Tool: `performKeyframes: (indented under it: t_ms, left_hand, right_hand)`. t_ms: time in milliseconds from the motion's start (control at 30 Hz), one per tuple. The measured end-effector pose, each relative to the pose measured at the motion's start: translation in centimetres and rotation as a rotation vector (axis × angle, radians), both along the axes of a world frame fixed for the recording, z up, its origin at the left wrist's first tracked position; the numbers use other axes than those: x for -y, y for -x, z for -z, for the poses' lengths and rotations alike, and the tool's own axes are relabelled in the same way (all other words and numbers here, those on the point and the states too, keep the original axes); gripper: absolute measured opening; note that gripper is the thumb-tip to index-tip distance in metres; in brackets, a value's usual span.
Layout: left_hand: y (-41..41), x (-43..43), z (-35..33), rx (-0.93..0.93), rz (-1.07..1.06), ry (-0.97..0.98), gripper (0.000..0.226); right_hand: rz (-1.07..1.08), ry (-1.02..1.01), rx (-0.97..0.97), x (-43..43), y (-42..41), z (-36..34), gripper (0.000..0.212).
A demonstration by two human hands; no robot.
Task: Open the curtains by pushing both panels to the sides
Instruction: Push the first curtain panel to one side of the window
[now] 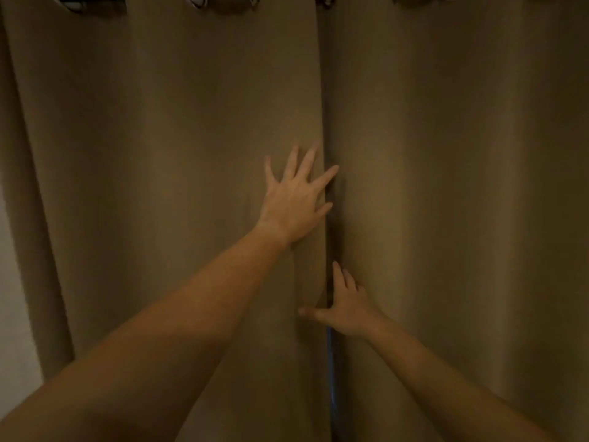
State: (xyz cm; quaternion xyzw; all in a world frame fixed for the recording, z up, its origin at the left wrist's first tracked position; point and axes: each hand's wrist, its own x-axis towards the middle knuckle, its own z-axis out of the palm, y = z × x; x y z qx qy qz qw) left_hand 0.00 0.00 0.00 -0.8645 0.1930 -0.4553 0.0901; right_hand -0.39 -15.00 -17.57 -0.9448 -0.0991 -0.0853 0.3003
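wall [12, 282] | pale strip (far left edge) | blue light sliver [330, 362] | low centre

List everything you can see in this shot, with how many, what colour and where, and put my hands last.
curtain panels: two, tan-brown; left panel and right panel hang side by side across nearly the whole view, meeting at the centre.
gap: one, a narrow dark slit with a thin bluish streak, between the panels' inner edges, low centre.
grommets: a few, dark with pale glints, along the top edge; exact count unclear.
wall: one strip, pale, far left beside the left panel.
left hand: one, bare, fingers spread, flat on the left panel's inner edge.
right hand: one, bare, lower down at the gap, thumb reaching across onto the left panel.
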Motion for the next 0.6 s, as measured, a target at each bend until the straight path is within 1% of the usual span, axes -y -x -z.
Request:
performKeyframes:
  t_ms: [33, 100, 167, 233, 333, 467, 600]
  left_hand:
    - [-0.5, 0.1, -0.1, 0.006, -0.024, -0.038, 0.073]
    - [-1.3, 0.4, -0.3, 0.020, -0.042, -0.044, 0.074]
    - [-2.2, 0.8, 0.1, 0.072, -0.033, -0.042, 0.075]
    - [-3.5, 0.7, 0.8, 0.129, -0.049, -0.079, 0.076]
    - [-5.4, -0.1, 1.3, 0.170, -0.104, -0.093, 0.082]
    - [-7.1, -1.8, 2.1, 0.203, -0.204, -0.089, 0.085]
    - [-7.8, -4.2, 2.4, 0.223, -0.258, -0.063, 0.088]
  right_hand:
    - [0.006, 0.000, 0.007, -0.6, -0.5, 0.2, 0.147]
    - [0.041, 0.002, -0.006, -1.7, -1.8, 0.9, 0.156]
    - [0.071, -0.024, -0.004, -2.9, -2.9, 1.7, 0.163]
    - [0.081, -0.044, 0.000, -3.9, -3.3, 2.6, 0.158]
    - [0.084, -0.001, 0.038, -4.9, -3.4, 3.4, 0.147]
    - [0.073, 0.084, 0.056, -6.6, -4.5, 3.9, 0.148]
    - [0.003, 0.103, 0.064, -7.9, -5.8, 4.2, 0.148]
